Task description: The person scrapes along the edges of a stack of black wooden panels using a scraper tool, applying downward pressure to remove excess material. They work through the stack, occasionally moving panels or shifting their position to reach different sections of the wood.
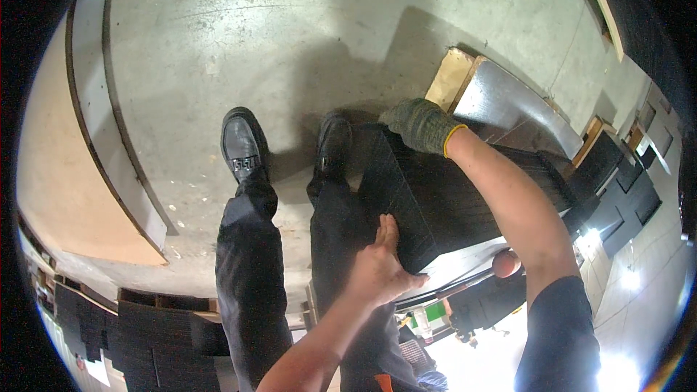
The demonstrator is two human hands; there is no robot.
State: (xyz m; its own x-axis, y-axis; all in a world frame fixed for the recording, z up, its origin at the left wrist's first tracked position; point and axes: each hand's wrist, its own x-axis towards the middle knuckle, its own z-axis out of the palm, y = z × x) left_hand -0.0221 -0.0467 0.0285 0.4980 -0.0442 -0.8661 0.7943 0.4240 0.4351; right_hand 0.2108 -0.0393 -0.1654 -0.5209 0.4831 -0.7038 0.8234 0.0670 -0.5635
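A long black box-shaped piece with fine lines on its surface, perhaps a cabinet part, stands or is held beside my legs; where its base rests is hidden. My right hand, in a dark grey-green knit glove with a yellow cuff, curls its fingers over the far left corner. Against the near end lies my bare left hand. Its fingers stretch along the black side face and its thumb is spread toward the pale near edge. A round pinkish thing shows by that edge; I cannot make out what it is.
Beyond the black piece lie boards, one with a shiny face. A pale-topped panel takes up the left side. Dark panels are on the right, and more dark stacks at lower left. My shoes stand on concrete floor.
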